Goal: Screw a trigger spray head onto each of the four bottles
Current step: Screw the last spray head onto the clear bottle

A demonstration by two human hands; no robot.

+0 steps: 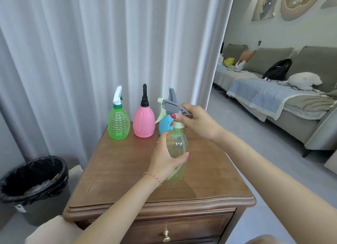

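Head view looks down at a wooden tabletop (116,170) with a drawer under its near edge. The left hand (165,158) has its grip wrapped around the body of a pale yellow-green bottle (177,147), thumb on the near side and fingers behind it; the bottle is upright near the middle of the tabletop, a little toward the right edge, but I cannot tell if its base touches the wood. The right hand (196,122) holds in its grip the rear part of a grey trigger spray head (173,106) with a mint nozzle and lever, which sits on the neck of this bottle, the nozzle pointing left.

Along the far edge stand three other bottles, each already with a head on. The green ribbed bottle (118,124) with a white head is nearest the far left corner, the pink bottle (144,121) with a black head is just beside it, and the blue bottle (164,125) is partly hidden behind the spray head and the hands.

A black-lined bin (34,178) is on the floor, left of the tabletop.
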